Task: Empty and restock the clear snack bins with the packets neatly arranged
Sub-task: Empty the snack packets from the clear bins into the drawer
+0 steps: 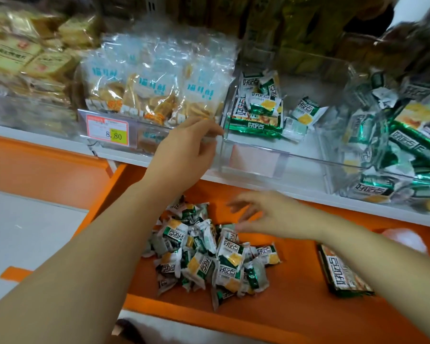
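The clear bin [296, 157] sits on the white shelf [271, 184], centre far, holding a few green-white packets [256, 112] at its left side. The left hand [186, 147] appears to pinch the bin's near-left corner. The right hand [271, 217] hovers with fingers spread, gripping nothing, above a loose packet pile [209, 254] on the near orange ledge [296, 289].
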`<action>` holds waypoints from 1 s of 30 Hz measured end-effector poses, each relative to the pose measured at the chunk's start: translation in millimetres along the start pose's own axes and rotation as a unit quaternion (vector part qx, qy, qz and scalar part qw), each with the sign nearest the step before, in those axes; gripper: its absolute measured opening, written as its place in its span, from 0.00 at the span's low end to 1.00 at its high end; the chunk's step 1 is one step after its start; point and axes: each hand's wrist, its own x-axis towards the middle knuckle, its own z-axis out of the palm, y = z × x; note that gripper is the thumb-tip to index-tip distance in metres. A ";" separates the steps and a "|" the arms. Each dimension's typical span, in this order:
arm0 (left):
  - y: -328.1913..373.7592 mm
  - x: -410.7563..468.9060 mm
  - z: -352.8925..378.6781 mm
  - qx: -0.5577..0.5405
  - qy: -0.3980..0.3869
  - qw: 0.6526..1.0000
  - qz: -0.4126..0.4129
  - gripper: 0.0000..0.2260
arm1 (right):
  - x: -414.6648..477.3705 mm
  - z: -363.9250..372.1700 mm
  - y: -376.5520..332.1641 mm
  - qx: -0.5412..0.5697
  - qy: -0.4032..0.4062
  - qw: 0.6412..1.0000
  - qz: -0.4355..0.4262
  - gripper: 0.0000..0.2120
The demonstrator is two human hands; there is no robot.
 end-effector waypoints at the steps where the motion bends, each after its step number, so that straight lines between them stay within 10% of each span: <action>1: 2.0 2.6 0.2 0.004 0.016 1.000 -0.002 0.12 | -9.6 -15.6 -11.3 0.016 0.025 0.999 -0.020 0.20; 11: 16.1 29.9 -1.3 0.000 0.074 0.997 -0.008 0.13 | 34.9 -137.8 1.4 -0.065 0.265 0.962 -0.010 0.20; 17: 12.8 36.3 -7.9 -0.055 0.070 0.995 -0.035 0.13 | 112.4 -166.7 21.7 -0.198 0.201 0.957 0.067 0.48; 30: 4.5 33.8 -0.6 -0.067 0.083 0.994 -0.005 0.12 | 158.8 -207.5 5.3 -0.225 0.120 0.954 0.159 0.44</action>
